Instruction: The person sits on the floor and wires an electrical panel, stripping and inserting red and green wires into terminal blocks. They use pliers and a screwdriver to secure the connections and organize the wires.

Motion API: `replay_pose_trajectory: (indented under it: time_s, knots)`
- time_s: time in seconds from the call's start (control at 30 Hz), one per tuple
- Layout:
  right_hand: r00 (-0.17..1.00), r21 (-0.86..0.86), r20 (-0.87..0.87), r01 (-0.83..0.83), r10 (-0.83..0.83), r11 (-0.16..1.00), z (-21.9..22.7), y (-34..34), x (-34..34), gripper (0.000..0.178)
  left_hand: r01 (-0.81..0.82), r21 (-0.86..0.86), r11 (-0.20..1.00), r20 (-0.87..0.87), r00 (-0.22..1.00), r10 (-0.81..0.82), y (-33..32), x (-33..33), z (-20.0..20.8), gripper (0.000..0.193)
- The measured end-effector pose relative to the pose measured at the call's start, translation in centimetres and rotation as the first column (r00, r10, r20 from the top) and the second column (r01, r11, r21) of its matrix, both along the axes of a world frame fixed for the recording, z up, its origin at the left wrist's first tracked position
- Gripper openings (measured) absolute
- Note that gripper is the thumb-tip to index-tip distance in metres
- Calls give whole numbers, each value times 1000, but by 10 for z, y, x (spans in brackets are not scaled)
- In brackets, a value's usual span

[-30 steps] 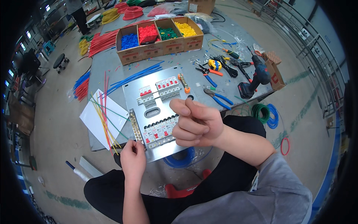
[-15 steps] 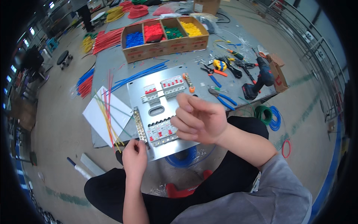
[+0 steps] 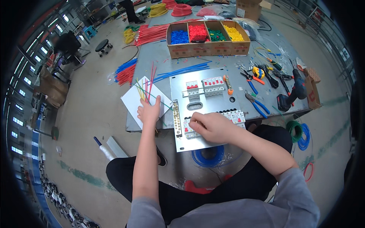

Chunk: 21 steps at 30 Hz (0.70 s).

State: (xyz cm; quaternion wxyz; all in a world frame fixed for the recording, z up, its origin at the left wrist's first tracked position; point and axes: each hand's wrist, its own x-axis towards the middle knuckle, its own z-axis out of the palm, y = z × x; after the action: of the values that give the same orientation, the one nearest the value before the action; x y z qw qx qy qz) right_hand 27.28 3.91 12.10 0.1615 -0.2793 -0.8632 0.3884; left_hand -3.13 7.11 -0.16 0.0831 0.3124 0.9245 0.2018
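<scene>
My left hand is open, thumb and fingers apart, over the near part of a white sheet at the left of the table. Red, yellow and green wires lie across that sheet, their lower ends by my fingers. My right hand is closed, thumb against curled fingers, above the lower row of circuit breakers on a metal mounting plate. Whatever its fingertips hold, if anything, is hidden. A brass terminal strip runs along the plate's left edge. Two breaker groups sit higher up.
A cardboard box holds blue, red, green and yellow small parts. Blue-handled pliers, a yellow tape measure and a cordless drill lie right of the plate. Blue wires lie behind it.
My left hand has moved from the terminal strip's lower end to the wires on the sheet, and its fingers have spread. My right hand has lowered over the lower breakers. The view has shifted left.
</scene>
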Motion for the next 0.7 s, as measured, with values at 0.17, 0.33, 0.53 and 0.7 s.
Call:
replay_pose_trajectory:
  time_s: [0.17,0.33,0.53,0.7]
  knots:
    - [999,116,26,-23,21,993,-4,1,5,30,95,-85,992,-75,992,-101,35,-7,-3,90]
    - [999,224,-7,-43,46,974,-1,4,15,28,88,-38,995,-98,991,-92,42,-46,-23,49]
    - [998,273,-34,-41,52,961,-3,2,22,27,178,-77,981,-138,973,-187,45,-65,-27,19]
    - [999,288,-10,-45,50,957,-2,2,24,27,207,-148,967,-102,969,-223,48,-71,-25,24]
